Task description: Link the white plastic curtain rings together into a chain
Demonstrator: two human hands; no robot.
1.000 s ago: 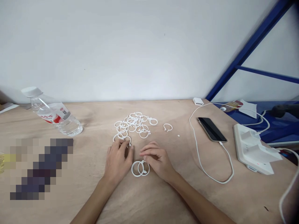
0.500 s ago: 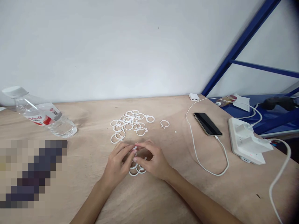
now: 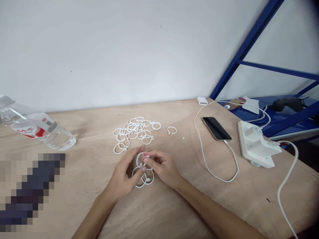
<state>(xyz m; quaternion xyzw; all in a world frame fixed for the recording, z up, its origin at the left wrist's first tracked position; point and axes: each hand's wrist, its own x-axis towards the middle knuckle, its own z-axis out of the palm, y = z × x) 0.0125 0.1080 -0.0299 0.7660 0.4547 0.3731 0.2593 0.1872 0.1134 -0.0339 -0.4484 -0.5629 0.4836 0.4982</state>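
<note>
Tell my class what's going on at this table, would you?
A person is handling white rings with bare hands. The right hand pinches one white ring between thumb and fingers; the left hand is spread open beside it, though whether it touches the ring is unclear. More rings overlap on the table beneath the hands. Beyond lies a loose pile of rings, with a single ring to its right.

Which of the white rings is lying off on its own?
The ring between the pile and the phone: it touches no other ring, unlike those bunched together in the pile.
</note>
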